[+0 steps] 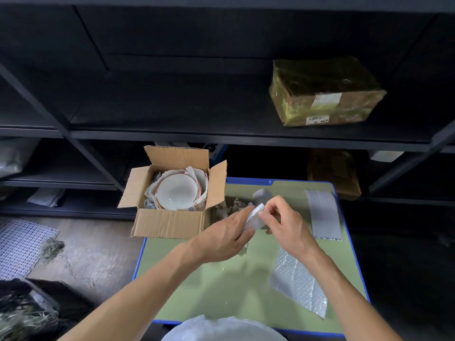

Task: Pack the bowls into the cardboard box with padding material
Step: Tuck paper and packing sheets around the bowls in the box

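Under both hands: a green table [221,279] w/ a blue rim. The left hand [225,236] & right hand [288,223] meet above it, both clamped on one small padding piece [254,217]. It's white and half see-through. Left fingers curl round its lower end; right thumb & fingers pinch the upper end.

Just beyond the left hand sits the cardboard box [170,223], flaps open, on the table's far-left corner & partly over the edge. Inside is a white bowl [177,193] w/ a reddish rim, upright, nested in white paper wrap [200,178]. Btwn box & hands lie paper scraps [231,206] in a loose heap, w/ a grey lump [262,195] just past the right fingertips; can't tell what it is.

Right of the right hand lies a grey sheet [322,212], flat on the table. Beside the right forearm is a bubble wrap [298,284] sheet, also flat. Below both forearms, at the near rim, is a white plastic bag [221,328], cut off by the frame.

Room: black shelving [172,134] fills the far side, dim. A parcel [325,92] in yellowish film sits on the shelf well beyond the right hand. Left of the left arm is a wood-look floor [98,254] w/ a white mesh mat [22,247] & straw [53,247] on its edge.
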Tool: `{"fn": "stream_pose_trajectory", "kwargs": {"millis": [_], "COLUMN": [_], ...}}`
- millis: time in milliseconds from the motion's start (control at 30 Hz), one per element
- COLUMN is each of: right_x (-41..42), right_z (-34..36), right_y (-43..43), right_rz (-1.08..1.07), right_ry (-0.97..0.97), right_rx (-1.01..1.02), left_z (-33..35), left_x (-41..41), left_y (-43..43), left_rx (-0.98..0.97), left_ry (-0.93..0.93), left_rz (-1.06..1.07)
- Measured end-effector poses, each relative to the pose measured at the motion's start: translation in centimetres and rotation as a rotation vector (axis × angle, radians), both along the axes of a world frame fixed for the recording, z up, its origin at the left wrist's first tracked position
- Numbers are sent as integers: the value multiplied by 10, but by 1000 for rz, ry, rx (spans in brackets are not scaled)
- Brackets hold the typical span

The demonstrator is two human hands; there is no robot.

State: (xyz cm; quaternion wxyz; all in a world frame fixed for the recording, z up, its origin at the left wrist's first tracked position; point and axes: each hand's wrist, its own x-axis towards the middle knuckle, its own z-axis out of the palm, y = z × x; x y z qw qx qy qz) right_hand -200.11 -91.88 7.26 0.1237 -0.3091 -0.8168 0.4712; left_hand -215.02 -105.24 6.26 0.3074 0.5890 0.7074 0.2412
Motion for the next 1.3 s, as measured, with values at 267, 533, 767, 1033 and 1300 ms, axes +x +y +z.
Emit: {"fn": "stream_pose_trajectory", "kwargs": {"millis": [267, 533, 767, 1033, 1300], "right_x": [-43, -84, -115, -124, -136], "right_z": [41, 55, 56, 54, 58], "right_y": [-12, -35, -52, -60, -55], "right_rz": [167, 102, 17, -117, -29], "right_ry": [40, -24, -28, -49, -179], "right_rx": [-6, -44, -87, -108, -124], "left_z": [37, 40, 32, 20, 13], "left_x": [-37, -100, -124, -138, -154], "left_y": [-24, -48, -50, -45, -31], "left_rx": [152, 202, 207, 153, 171], "left_ry": [107, -119, -247, -515, -567], "left_rz": [57, 236, 186, 264, 308]}}
